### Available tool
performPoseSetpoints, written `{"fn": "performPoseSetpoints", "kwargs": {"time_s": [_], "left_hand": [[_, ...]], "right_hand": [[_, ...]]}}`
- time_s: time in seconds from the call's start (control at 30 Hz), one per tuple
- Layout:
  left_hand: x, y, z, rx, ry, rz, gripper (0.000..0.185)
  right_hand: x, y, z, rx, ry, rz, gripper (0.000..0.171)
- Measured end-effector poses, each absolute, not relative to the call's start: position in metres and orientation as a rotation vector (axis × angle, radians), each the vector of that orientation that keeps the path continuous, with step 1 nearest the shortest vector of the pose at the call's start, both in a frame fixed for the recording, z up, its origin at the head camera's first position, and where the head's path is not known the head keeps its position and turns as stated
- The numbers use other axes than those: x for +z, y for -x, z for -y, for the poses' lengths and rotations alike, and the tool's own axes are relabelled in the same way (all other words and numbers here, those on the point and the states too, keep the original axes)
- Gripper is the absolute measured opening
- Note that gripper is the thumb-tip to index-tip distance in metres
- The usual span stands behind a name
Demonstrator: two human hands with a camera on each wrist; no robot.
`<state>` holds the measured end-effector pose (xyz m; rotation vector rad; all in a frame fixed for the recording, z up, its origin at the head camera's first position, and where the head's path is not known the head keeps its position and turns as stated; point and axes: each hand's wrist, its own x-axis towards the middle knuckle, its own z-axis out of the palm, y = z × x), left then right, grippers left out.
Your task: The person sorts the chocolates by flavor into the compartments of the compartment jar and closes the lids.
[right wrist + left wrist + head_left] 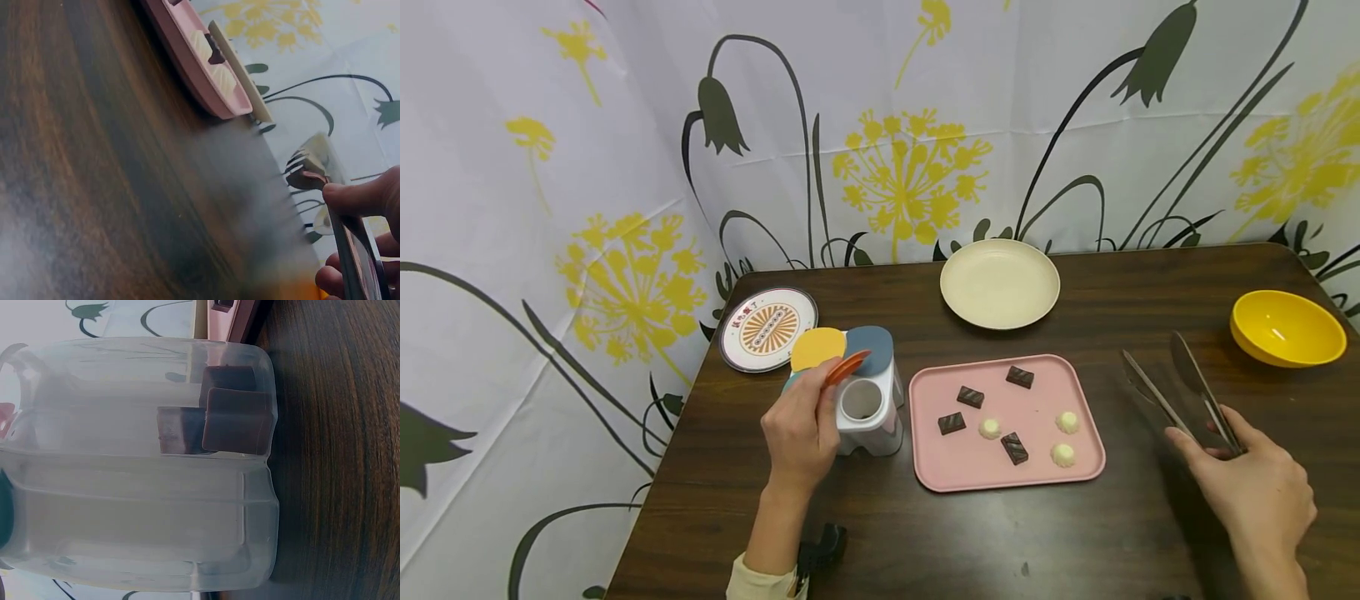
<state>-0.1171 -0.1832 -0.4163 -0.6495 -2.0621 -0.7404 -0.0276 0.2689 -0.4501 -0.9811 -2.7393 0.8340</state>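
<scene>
My left hand (801,425) pinches a small orange lid (847,367), tilted up beside the round opening of a clear storage box (871,437) with a white top. Yellow (816,346) and blue (869,348) lids cover other compartments, and a teal one is mostly hidden by the hand. Through the box wall in the left wrist view, dark chocolate pieces (237,422) lie at the bottom of one compartment. My right hand (1262,487) grips metal tongs (1189,367) by the handle end, their arms spread apart with nothing between the tips.
A pink tray (940,475) in the middle holds several dark chocolates (1015,448) and three cream-coloured ones (1063,455). Behind it lies a cream plate (1000,283). At the back left is a patterned plate (769,330), and a yellow bowl (1288,329) stands far right.
</scene>
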Motion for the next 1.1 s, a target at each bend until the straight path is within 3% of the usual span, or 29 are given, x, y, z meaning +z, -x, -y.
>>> {"fn": "performPoseSetpoints", "kwargs": {"time_s": [1.1], "left_hand": [[-0.417,0.117,0.183,-0.742,0.65,2.065,0.028]], "right_hand": [[-0.462,0.03,-0.271,0.861,1.064,2.779,0.084]]}}
